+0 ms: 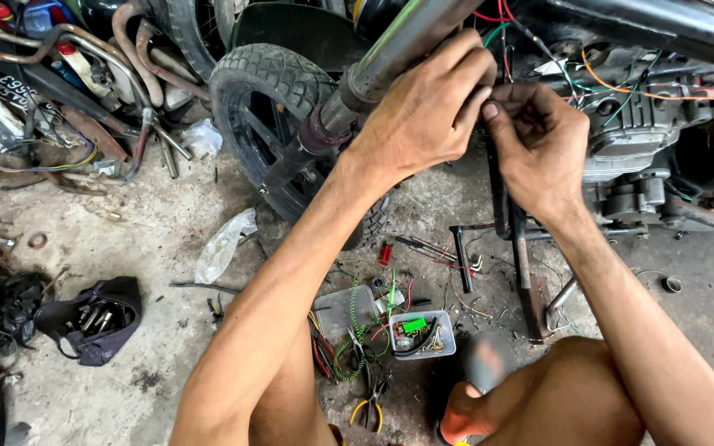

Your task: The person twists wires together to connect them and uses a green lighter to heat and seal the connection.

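Wires (502, 37) are what both hands work on, a loose bundle of red, green and black strands hanging just beside the motorcycle's fork tube (390, 58) and running off to the right over the engine (634, 124). The left hand (427, 107) and the right hand (539, 144) are drawn close together, fingertips pinched almost against each other at one spot in the bundle; what exactly sits between the fingers is hidden, so I cannot tell whether they grip a strand or a small connector. The strands near the fingers hang roughly top to bottom, then bend and trail sideways toward the engine, so their long axis there is close to upright. As a judgement, the risk is a pull that is too hard: thin strands could snap or slip out of a joint, and bare ends could touch the metal frame (499, 194). Small parts could also drop among the clutter below, near the plastic tray (425, 334) and the pliers (369, 406) on the concrete floor (159, 239)
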